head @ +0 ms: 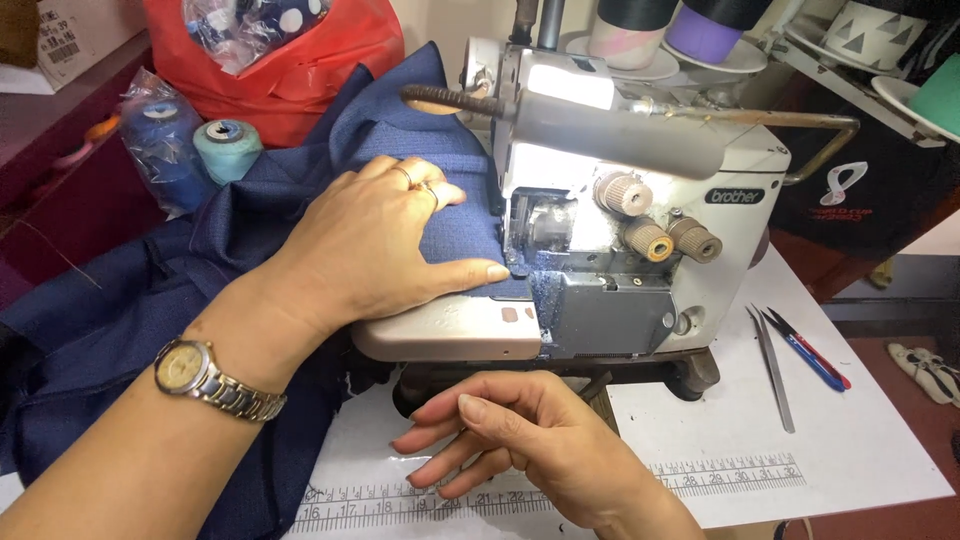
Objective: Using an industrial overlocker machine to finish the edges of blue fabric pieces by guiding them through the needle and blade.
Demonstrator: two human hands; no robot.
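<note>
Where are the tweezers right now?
In the head view, the tweezers lie on the white table right of the sewing machine, just left of the blue and red snips.

Navy blue fabric (150, 300), rumpled, draped over table's left, edge flat on sewing machine bed

The left hand (385, 245) is covering the navy fabric (150, 300) where it is meeting the sewing machine (620, 220), so the needle area at its three o'clock is lying hidden in glare. The machine's top is running off the frame at twelve o'clock, cutting the thread cones (670, 25). The right hand (530, 445) is hiding part of the printed ruler (720, 475); its wrist is leaving at six o'clock.
</note>
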